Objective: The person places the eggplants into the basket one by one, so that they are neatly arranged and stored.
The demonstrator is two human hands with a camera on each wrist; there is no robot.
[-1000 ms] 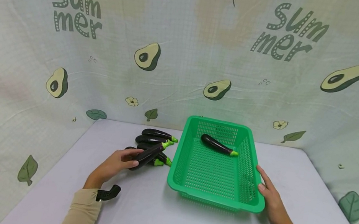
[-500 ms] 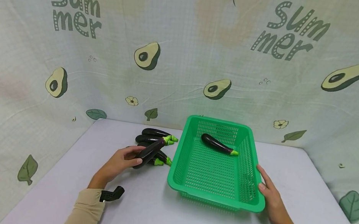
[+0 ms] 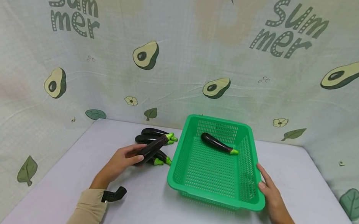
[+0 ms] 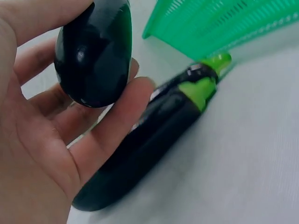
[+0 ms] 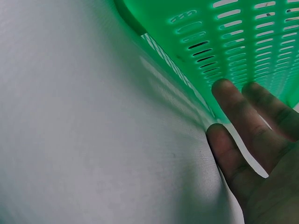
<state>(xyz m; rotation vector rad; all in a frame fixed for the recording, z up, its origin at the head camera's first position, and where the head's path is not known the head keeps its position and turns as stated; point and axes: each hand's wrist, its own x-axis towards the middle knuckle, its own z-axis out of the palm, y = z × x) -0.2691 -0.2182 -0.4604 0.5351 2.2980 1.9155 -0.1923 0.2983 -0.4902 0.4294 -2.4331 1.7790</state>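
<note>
My left hand (image 3: 121, 161) holds a glossy dark purple eggplant (image 3: 153, 147) by its blunt end, thumb on the near side. Its green stem points up and to the right, over other eggplants (image 4: 145, 149) on the table. In the left wrist view, the rounded end hangs between thumb and fingers. My right hand (image 3: 272, 199) rests against the right side of a green plastic basket (image 3: 214, 199), thumb and forefinger at the rim. In the right wrist view, three nearly straight fingers (image 5: 247, 121) lie by the slotted outer wall. One eggplant (image 3: 216, 143) lies inside the basket, near the back.
A white-covered table (image 3: 136, 214) carries everything. Behind it hangs a pale cloth (image 3: 174, 99) printed with avocados, leaves and "summer". Several eggplants (image 3: 153, 132) lie just left of the basket, stems toward it.
My left hand has moved slightly right and away from me with the eggplant, whose stem end has risen a little. My right hand and the basket have stayed put.
</note>
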